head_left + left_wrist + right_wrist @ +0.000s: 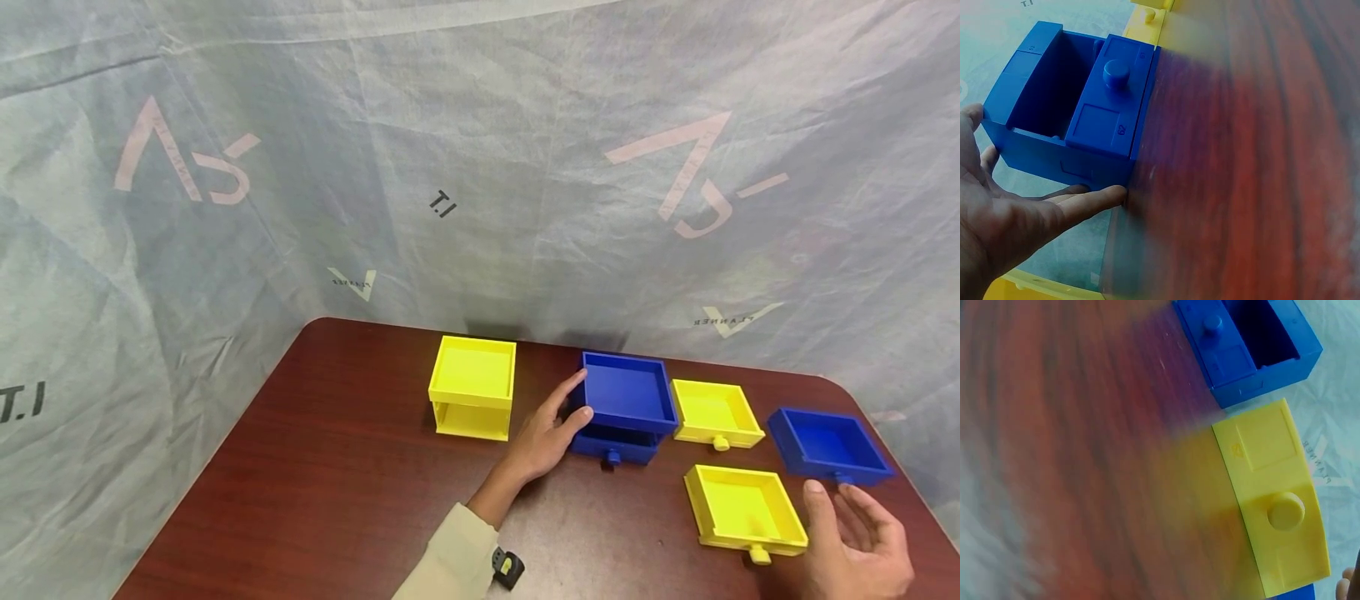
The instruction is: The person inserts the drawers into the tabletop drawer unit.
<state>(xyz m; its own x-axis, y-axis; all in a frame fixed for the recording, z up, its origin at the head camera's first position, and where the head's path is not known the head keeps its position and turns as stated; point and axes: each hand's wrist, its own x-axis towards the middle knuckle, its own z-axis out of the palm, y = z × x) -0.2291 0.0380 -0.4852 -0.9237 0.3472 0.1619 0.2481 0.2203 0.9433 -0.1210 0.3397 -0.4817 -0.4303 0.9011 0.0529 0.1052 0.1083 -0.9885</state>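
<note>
A blue two-slot cabinet (628, 390) stands at the back of the table, a knobbed drawer (613, 451) in its lower slot and the upper slot vacant. My left hand (542, 440) rests against the cabinet's left side with spread, fairly straight fingers; the left wrist view shows the fingertips along that wall. Toward the table's right edge lies a loose blue drawer (836, 442). My right hand (858, 546) is just in front of it, thumb and fingers apart, fingertips close to its knob. Only a sliver of that hand shows in the right wrist view.
Left of the blue cabinet stands a yellow cabinet (472, 371) with an open lower slot. Two loose yellow drawers lie on the right, one at the back (716, 406) and one nearer (746, 508). Grey printed sheeting (480, 167) hangs behind the brown table (315, 467).
</note>
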